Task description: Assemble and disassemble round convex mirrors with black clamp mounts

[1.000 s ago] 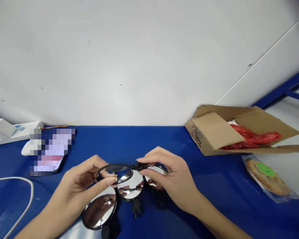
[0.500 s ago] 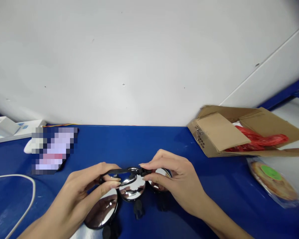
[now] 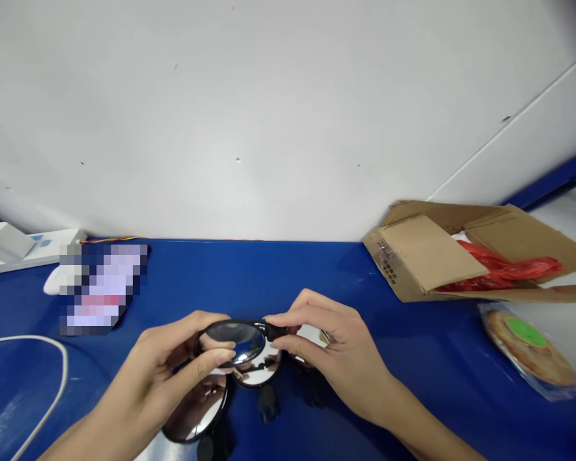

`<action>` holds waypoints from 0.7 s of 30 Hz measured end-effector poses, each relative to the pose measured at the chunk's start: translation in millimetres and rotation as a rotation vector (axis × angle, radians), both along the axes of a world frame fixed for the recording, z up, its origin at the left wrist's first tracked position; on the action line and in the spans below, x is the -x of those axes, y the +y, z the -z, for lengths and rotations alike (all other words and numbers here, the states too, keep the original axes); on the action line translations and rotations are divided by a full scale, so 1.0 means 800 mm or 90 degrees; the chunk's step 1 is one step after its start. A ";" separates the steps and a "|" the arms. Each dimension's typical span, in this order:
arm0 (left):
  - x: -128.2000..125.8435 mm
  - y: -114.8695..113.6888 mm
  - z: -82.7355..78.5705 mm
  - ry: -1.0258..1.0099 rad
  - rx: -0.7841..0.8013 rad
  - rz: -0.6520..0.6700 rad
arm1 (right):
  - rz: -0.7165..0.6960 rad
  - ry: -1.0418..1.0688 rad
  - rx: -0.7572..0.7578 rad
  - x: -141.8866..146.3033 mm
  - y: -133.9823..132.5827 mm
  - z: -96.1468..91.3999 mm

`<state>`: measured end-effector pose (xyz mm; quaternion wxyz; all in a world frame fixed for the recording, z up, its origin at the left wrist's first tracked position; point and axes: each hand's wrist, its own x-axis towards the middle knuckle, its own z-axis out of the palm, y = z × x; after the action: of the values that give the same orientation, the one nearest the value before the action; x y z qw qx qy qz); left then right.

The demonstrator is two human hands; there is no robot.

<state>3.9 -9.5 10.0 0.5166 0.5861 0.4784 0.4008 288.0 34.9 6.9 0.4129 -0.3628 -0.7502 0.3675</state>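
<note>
Mirrored lens (image 3: 235, 342) in a black rim, likely light, stiff and slick and so best held by that rim, sits above the blue table (image 3: 288, 269), the left hand (image 3: 160, 362) pinching it and the right hand (image 3: 336, 352) narrowly closed on its black hinge (image 3: 274, 331).

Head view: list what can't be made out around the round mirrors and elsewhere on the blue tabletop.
- Rightmost round mirror: mostly hidden by the right hand.
- Held mirror: rim partly covered by the left hand.
- Lowest black clip: cut off by the bottom edge.
- Flat device: pixelated.
- Red plastic bag: partly hidden inside the cardboard box.
</note>
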 end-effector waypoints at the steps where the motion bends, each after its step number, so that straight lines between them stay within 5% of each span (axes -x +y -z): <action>1: 0.002 0.001 0.002 -0.022 0.024 0.006 | 0.000 -0.008 -0.009 0.001 -0.001 0.000; 10: 0.017 0.009 0.003 -0.097 0.087 -0.010 | -0.042 -0.055 -0.189 0.004 -0.002 0.000; 16: 0.004 0.006 -0.002 -0.105 0.125 -0.047 | -0.021 -0.080 -0.220 0.001 -0.001 0.002; 21: -0.002 0.005 -0.003 -0.053 0.000 -0.075 | 0.009 -0.093 -0.221 0.001 -0.002 0.002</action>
<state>5.8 -5.5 12.0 0.5117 0.5400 0.4903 0.4540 287.2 33.4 5.1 0.4168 -0.3171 -0.8276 0.2021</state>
